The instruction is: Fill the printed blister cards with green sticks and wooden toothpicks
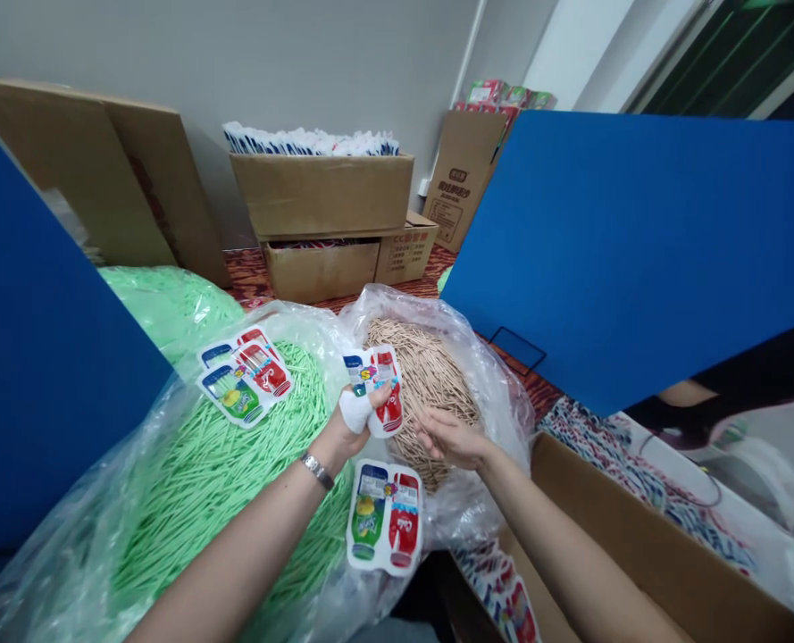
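Note:
My left hand, with a white bandage on the thumb and a watch on the wrist, is closed on a small printed bottle-shaped card held upright. My right hand reaches into a clear bag of tan sticks, fingers curled among them; what they hold is hidden. A second printed card lies on the plastic below my hands. More of these cards rest on a bag of green sticks to the left.
Blue partition boards stand at left and right. Cardboard boxes stacked at the back hold packets. An open box at lower right contains printed cards. Another person's arm shows under the right board.

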Demonstrator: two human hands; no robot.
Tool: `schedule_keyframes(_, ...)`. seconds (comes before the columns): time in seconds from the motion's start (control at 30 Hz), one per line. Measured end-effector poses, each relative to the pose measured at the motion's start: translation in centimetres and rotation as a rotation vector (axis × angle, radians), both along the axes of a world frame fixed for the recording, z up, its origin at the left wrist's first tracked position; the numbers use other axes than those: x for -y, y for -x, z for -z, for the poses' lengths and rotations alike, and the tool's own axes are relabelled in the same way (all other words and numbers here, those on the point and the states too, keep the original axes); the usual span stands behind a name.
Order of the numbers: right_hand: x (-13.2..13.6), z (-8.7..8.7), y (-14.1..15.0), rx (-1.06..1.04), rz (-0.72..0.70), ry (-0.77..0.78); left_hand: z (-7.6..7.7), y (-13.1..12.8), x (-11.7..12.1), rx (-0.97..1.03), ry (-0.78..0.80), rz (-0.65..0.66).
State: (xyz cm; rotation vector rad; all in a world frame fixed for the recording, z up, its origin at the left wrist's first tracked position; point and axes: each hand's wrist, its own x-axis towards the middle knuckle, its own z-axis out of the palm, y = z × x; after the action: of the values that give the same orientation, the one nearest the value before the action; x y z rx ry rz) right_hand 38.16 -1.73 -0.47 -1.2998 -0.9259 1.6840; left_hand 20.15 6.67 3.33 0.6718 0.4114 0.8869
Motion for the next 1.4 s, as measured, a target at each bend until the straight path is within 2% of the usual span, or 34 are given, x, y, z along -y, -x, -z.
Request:
schedule_keyframes(0.17, 0.4, 0.3, 0.9, -0.105, -0.146, 0.018, -0.1, -1.1, 0.4, -0.034, 0.011, 0.04)
schedule_keyframes(0.43, -0.4, 1.8, 2.3, -0.231, 0.021, -0.001, 0.8, -1.9, 1.5, -0.076, 0.04, -0.006)
schedule_keyframes(0.57, -0.4, 1.3, 1.9, -0.231, 0.044, -0.011, 0.6, -1.7, 1.4, -0.103, -0.008, 0.012)
schedule_keyframes(0.7, -0.4, 0.3, 1.9, -0.136, 0.035, -0.008, 0.1, -1.0, 1.5, -0.198, -0.111, 0.169)
schedule_keyframes(0.77, -0.6, -0.1, 2.0, -0.109, 0.032, -0.01, 0.1, -0.4, 1.6, -0.23, -0.158, 0.193)
schedule_keyframes(0.83, -0.9, -0.5, 1.9, -0.115, 0.052, -0.003, 0.4, 0.7, 1.7, -0.254, -0.192, 0.111)
schedule_keyframes(0.93, -1.4, -1.1, 1.9, -0.13, 0.163, -0.028, 1.2, 3.0, 2.2, -0.332, -0.203, -0.064)
schedule_keyframes(1.03, -2.0, -2.4, 2.9, -0.124, 0.264, -0.14, 2.1, 5.1, 3.3, -0.479, -0.215, -0.13)
schedule_keyframes(1.17, -2.8, -5.4, 6.1, -0.104, 0.393, -0.363, 2.9, 6.7, 5.1, -0.631, -0.285, -0.185)
schedule_keyframes(1.3, -3.0, -8.3, 10.2, -0.047, 0.488, -0.668, 3.1, 7.6, 6.1, -0.677, -0.465, -0.283)
schedule_keyframes(1.4, -2.7, -9.3, 12.6, -0.004, 0.463, -0.809, 3.2, 8.3, 6.3, -0.765, -0.641, -0.383)
